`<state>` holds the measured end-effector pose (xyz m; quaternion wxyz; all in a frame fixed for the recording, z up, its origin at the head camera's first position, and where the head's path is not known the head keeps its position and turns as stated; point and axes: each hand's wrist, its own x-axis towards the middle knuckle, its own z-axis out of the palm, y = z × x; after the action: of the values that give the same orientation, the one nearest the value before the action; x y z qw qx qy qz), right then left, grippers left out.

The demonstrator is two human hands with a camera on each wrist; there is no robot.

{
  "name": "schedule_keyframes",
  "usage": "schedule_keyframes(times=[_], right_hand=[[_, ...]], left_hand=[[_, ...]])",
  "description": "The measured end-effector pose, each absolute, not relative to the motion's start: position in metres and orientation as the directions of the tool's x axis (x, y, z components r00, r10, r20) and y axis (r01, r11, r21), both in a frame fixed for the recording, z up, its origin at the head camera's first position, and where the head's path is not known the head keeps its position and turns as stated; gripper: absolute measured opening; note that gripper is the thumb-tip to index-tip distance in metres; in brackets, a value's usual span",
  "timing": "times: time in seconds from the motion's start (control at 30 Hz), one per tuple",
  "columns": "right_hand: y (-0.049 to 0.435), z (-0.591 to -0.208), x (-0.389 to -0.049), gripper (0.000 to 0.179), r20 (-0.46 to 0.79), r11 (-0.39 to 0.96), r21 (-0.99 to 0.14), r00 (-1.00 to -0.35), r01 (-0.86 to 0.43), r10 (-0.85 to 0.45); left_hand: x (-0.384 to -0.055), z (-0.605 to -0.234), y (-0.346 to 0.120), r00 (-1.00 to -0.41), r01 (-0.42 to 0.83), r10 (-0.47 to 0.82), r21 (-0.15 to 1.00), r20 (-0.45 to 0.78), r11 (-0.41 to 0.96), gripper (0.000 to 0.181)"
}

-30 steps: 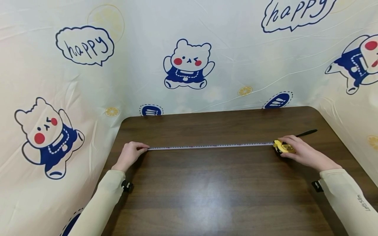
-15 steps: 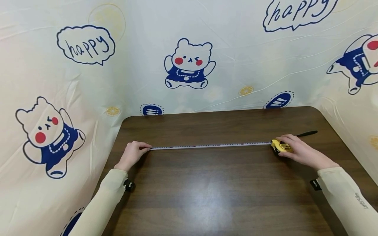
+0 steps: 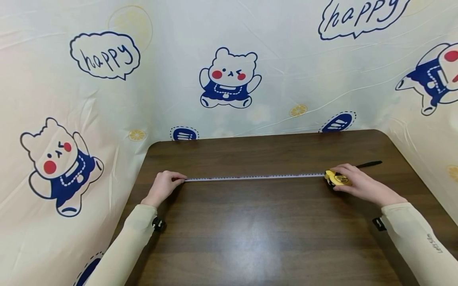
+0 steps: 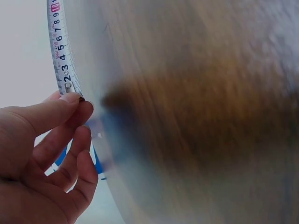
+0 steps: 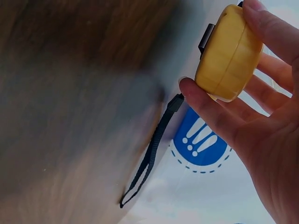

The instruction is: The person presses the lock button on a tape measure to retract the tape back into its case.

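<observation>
A yellow tape measure (image 3: 338,178) is gripped by my right hand (image 3: 361,184) on the right side of the table. Its white blade (image 3: 254,177) runs straight across to the left. There my left hand (image 3: 162,188) pinches the blade's end between thumb and index finger. In the left wrist view the blade (image 4: 63,51) shows its low numbers, with the end hidden under the thumb. The right wrist view has the yellow case (image 5: 229,53) between thumb and fingers, and a black wrist strap (image 5: 152,151) hanging loose from it.
The brown wooden table (image 3: 247,226) has rounded far corners. A pale curtain (image 3: 282,59) printed with bears and "happy" bubbles stands behind it and along both sides. Black wrist cameras (image 3: 158,224) sit at both cuffs.
My two hands have drawn slightly closer together: the left a little right, the right with the tape measure a little left. The stretch of blade between them is shorter.
</observation>
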<state>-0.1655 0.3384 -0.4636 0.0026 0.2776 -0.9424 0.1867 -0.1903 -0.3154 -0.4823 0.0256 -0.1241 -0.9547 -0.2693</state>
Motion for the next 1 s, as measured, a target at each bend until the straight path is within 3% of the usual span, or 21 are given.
schedule_keyframes(times=[1.0], right_hand=[[0.322,-0.459,-0.164,0.057,0.008,0.799,-0.387,-0.868,-0.460,-0.496]], left_hand=[[-0.190,-0.481,-0.303,-0.969,0.243,0.232,0.517,0.087,0.821,0.013]])
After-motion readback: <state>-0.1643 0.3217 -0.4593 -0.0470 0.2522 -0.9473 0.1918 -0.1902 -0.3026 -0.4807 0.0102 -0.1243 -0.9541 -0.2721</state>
